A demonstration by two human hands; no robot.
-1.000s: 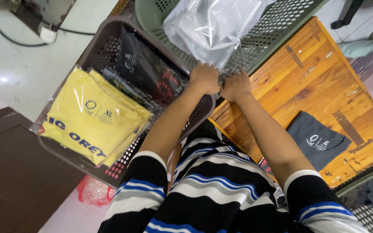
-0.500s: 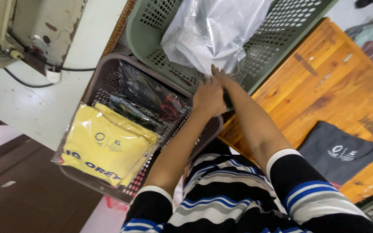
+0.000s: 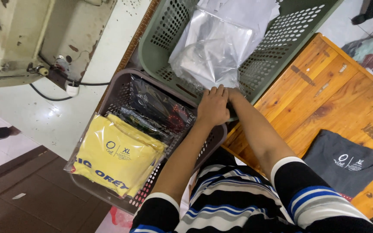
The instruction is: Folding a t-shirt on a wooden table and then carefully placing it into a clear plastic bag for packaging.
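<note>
I see bright, even daylight; glare flares on the clear crinkled plastic bag [image 3: 216, 51] at twelve o'clock; focus stays sharp.

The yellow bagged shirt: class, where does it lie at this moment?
In the head view, lower left, the yellow bagged shirt lies in the brown basket, beside dark bagged garments.

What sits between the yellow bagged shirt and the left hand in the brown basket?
Head view: dark bagged garments lie between the yellow bagged shirt and the left hand.
</note>
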